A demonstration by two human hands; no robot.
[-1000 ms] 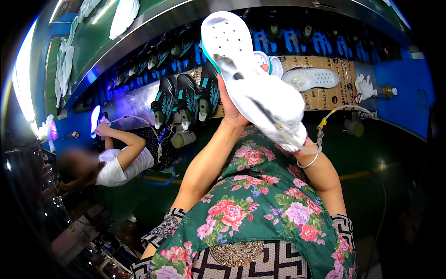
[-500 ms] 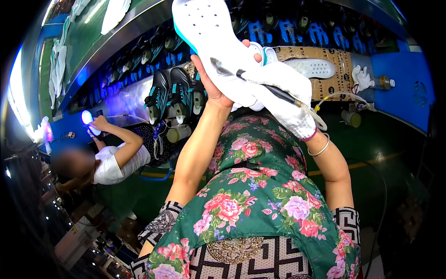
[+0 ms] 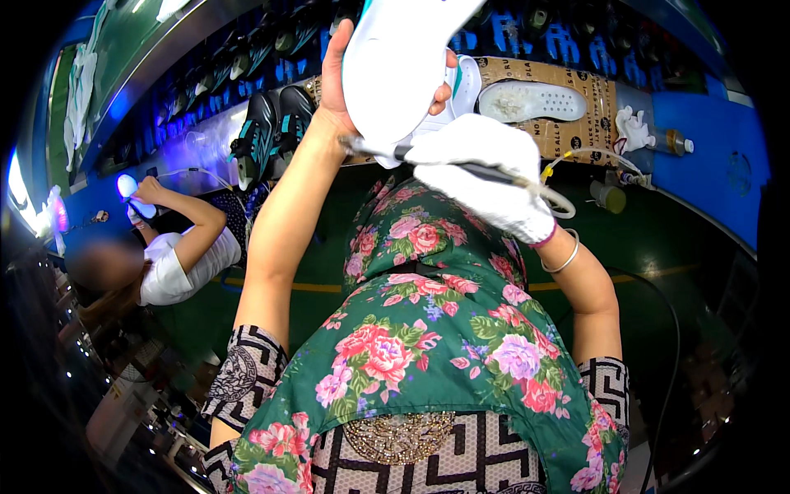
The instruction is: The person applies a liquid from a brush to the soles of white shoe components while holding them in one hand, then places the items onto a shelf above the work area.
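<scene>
White, smooth and teal-edged, the long shoe sole (image 3: 399, 74) lies across the bare left hand (image 3: 336, 92), near 12 o'clock in the view, its far end cut off by the upper edge. The thumb rises along its left side and fingertips curl round its right side, so the hand clasps it from beneath. At 5 o'clock from the sole, the right hand (image 3: 485, 160), in a white fabric glove with a dark red cuff, pinches a slim black-handled brush (image 3: 490, 173) with a pale tip. That tip points to 9 o'clock, just beside the sole's rounded lower end (whether it touches the left wrist, I cannot tell). A clear hose (image 3: 561, 202) curves at the handle's rear.

At 3 o'clock from the held sole are another white sole with holes (image 3: 467, 82) and, beyond it, a translucent perforated sole (image 3: 539, 102) on brown printed cardboard (image 3: 605, 90). Farther, toward 4 o'clock, lie crumpled white gloves (image 3: 632, 129) beside a clear bottle (image 3: 671, 142). Black-and-teal shoes (image 3: 257, 136) stand at 8 o'clock; well past them, a co-worker in a white top (image 3: 177, 263) holds a brightly lit white sole (image 3: 127, 188).
</scene>
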